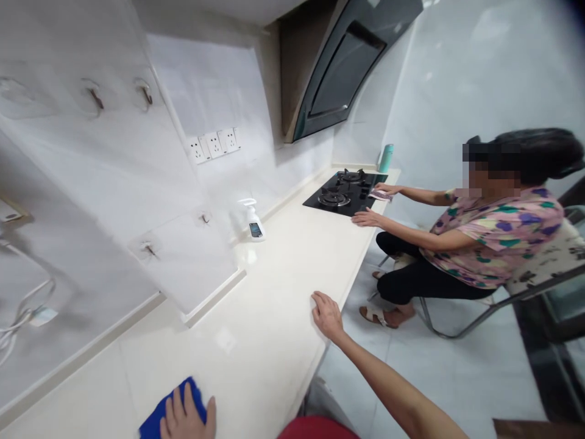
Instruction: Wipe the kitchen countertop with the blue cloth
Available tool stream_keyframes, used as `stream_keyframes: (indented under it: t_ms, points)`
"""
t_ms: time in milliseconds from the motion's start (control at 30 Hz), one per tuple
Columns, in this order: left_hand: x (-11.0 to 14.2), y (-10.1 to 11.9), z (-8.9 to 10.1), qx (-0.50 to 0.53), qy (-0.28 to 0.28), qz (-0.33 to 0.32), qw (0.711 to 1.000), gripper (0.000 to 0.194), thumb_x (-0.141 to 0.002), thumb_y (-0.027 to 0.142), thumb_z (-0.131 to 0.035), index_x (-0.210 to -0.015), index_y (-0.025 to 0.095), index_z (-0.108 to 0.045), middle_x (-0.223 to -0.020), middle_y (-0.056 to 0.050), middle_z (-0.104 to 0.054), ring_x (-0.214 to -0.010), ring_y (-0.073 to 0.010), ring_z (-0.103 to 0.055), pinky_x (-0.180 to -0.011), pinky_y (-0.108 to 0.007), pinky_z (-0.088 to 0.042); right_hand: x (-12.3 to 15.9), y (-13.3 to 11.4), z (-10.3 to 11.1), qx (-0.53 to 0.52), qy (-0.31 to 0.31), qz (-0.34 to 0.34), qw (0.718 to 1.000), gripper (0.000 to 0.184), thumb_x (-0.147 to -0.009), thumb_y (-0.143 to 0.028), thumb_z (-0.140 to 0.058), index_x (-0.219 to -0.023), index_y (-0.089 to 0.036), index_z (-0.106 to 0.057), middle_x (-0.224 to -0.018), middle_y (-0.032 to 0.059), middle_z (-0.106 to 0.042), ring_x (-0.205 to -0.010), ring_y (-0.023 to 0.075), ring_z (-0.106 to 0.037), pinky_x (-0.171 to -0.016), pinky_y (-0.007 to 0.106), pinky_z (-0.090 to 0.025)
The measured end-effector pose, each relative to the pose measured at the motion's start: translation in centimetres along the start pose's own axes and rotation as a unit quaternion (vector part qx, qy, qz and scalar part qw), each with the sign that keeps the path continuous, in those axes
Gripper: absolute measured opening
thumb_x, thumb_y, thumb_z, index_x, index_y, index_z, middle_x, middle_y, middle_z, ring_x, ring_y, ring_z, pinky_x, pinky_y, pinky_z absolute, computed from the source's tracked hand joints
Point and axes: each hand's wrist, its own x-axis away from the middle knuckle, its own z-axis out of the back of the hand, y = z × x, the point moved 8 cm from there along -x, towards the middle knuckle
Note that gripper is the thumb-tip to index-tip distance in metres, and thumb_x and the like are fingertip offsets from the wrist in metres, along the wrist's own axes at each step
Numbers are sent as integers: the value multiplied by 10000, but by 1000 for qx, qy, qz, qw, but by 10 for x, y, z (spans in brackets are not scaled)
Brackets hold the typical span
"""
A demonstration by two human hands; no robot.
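Observation:
My left hand [187,416] lies flat on a folded blue cloth [154,416] at the bottom of the view, pressing it against the white countertop [269,317]. Its fingers are spread on top of the cloth, with the thumb apart. My right hand [327,315] rests palm down near the counter's front edge, fingers stretched out and holding nothing. Farther along, by the wall, a white spray bottle [255,222] with a dark label stands upright.
A seated person [493,231] at the right holds a light patterned cloth [380,194] at the edge of the black gas hob [347,192]. A teal bottle [386,158] stands behind it. The range hood [347,70] hangs above. A wall corner [214,302] juts over the counter.

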Motion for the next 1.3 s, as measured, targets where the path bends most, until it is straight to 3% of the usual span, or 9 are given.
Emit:
stream_keyframes:
  t_ms: [167, 467, 567, 700, 833, 1100, 1300]
  points:
    - [5, 26, 1, 3, -17, -20, 1000, 762, -858, 532, -242, -1432, 66, -429, -1518, -211, -437, -1448, -362, -314, -1182, -562, -252, 0, 2, -3, 1, -8, -1, 1000, 447, -834, -112, -422, -1243, -193, -583, -1319, 94, -600, -1231, 232, -511, -1033, 412, -400]
    - [6, 23, -4, -16, 0, -37, 999, 744, -874, 527, -277, -1447, 70, -406, -1519, -216, -432, -1449, -367, -312, -1196, -555, -244, 0, 1, 2, -6, -2, 3, 1000, 451, -826, -118, -424, -1240, -198, -584, -1317, 94, -600, -1226, 237, -518, -1029, 420, -402]
    - [6, 23, -6, -11, -9, -45, 999, 713, -890, 486, -287, -1441, 50, -412, -1515, -238, -423, -1455, -383, -297, -1190, -566, -252, 0, 1, 1, -3, -4, 0, 1000, 444, -826, -120, -423, -1232, -199, -585, -1315, 91, -603, -1226, 234, -518, -1032, 416, -399]
    - [5, 25, -5, -2, 18, -72, 997, 653, -927, 413, -243, -1414, 27, -444, -1486, -262, -440, -1444, -399, -310, -1190, -563, -255, -1, 2, 2, 6, -6, -1, 1000, 431, -833, -122, -412, -1220, -192, -589, -1308, 92, -608, -1217, 228, -524, -1031, 407, -397]
    - [-2, 22, -4, 4, 28, -89, 996, 603, -952, 373, -241, -1413, 49, -456, -1495, -239, -445, -1443, -374, -323, -1194, -548, -262, 0, 2, 4, 8, -14, 8, 1000, 423, -839, -137, -411, -1218, -186, -593, -1304, 99, -607, -1208, 232, -527, -1026, 408, -406]
    - [-64, -24, -20, 10, -39, -74, 996, 550, -945, 340, -342, -1446, 135, -439, -1540, -150, -434, -1454, -318, -334, -1214, -510, -261, 11, 15, -3, 14, -29, 45, 998, 399, -878, -251, -395, -1208, -165, -601, -1290, 119, -608, -1179, 249, -545, -1007, 416, -434]
    - [-134, -51, -42, 35, -26, -49, 998, 548, -929, 326, -375, -1439, 138, -448, -1539, -158, -434, -1449, -326, -343, -1206, -535, -274, 11, 21, -7, 33, -49, 57, 997, 436, -865, -332, -384, -1191, -151, -608, -1273, 135, -620, -1145, 279, -575, -978, 438, -467]
